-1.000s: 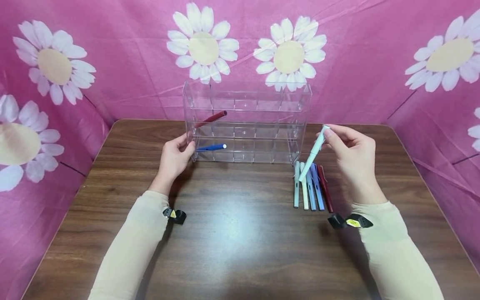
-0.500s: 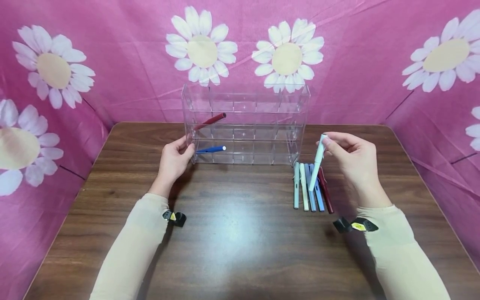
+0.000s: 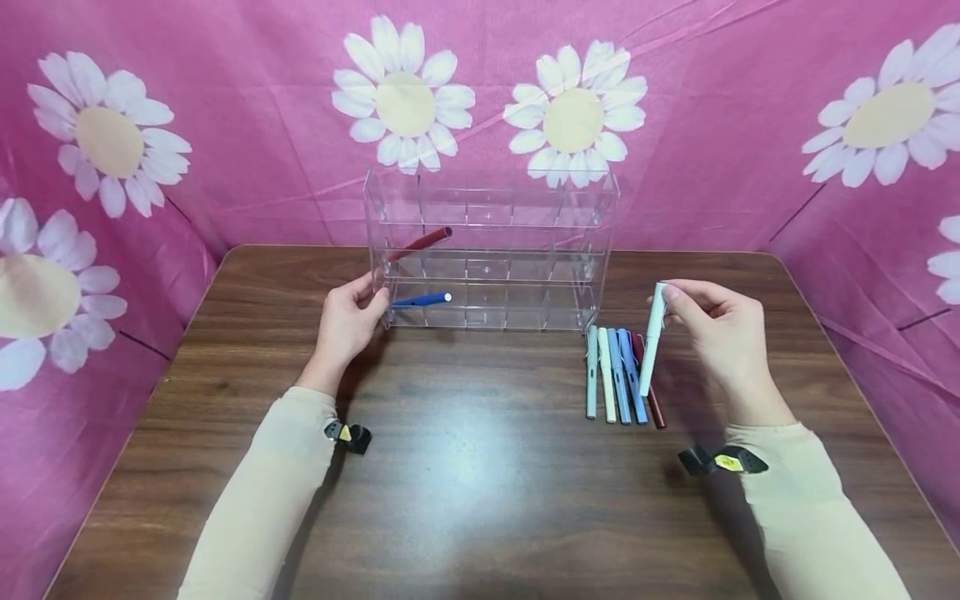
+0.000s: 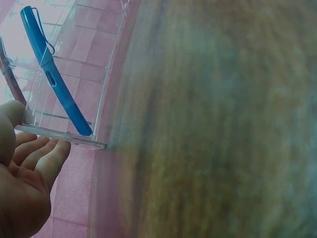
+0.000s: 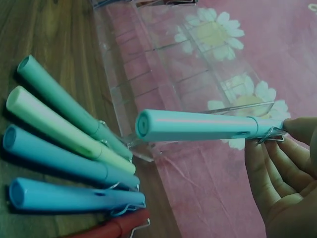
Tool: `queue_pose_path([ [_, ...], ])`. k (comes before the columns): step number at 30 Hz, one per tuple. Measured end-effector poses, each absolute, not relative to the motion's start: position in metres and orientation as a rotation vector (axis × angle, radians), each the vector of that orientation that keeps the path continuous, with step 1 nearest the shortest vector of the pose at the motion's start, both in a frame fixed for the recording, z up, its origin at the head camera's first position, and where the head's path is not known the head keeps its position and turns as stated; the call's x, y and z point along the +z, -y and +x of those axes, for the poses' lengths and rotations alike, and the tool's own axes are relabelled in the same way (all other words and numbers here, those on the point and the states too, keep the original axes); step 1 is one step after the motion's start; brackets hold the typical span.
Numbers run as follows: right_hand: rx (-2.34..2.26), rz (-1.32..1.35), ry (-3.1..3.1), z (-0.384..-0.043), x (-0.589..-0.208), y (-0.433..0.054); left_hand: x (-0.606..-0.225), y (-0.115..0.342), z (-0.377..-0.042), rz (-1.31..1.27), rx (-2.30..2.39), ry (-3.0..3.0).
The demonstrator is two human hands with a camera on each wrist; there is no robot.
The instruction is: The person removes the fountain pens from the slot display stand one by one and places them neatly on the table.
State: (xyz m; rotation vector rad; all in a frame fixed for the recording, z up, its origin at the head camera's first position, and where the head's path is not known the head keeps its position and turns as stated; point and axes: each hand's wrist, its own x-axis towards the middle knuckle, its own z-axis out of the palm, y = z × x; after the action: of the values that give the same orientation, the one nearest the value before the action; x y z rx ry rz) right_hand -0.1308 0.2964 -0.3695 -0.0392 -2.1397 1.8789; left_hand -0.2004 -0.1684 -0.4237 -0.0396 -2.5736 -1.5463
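My right hand (image 3: 720,342) pinches a pale mint pen (image 3: 652,342) by its clip end, its other end slanting down over a row of pens. Below it on the table lie a green pen (image 5: 69,101), a pale yellow-green pen (image 5: 64,129), two blue pens and a dark red pen (image 3: 657,410). At the left end of a clear tiered rack (image 3: 487,317), my left hand (image 3: 345,325) grips the side wall, thumb on one face and fingers behind. Inside the rack a blue pen (image 4: 57,74) leans in the bottom tier and a red pen (image 3: 422,242) higher up.
A brown wooden table (image 3: 450,483) carries everything, and the rack stands near its back edge. Pink cloth (image 3: 262,167) printed with white daisies rises behind and on both sides.
My right hand has drawn to the right and lower with the mint pen, which has swung closer to upright. The left hand and the rack stay in place.
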Motion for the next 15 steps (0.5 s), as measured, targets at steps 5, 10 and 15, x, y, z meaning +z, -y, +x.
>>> queue_pose_path([
  [5, 1.959, -0.055, 2.091, -0.129, -0.376, -0.300, -0.424, 0.168, -0.200, -0.027, -1.562, 2.573],
  [10, 1.966, -0.104, 2.068, -0.127, -0.381, -0.305, -0.425, 0.167, -0.200, -0.042, -1.556, 2.561],
  [15, 1.892, -0.154, 2.166, -0.126, -0.385, -0.313, -0.425, 0.168, -0.201, -0.061, -1.531, 2.564],
])
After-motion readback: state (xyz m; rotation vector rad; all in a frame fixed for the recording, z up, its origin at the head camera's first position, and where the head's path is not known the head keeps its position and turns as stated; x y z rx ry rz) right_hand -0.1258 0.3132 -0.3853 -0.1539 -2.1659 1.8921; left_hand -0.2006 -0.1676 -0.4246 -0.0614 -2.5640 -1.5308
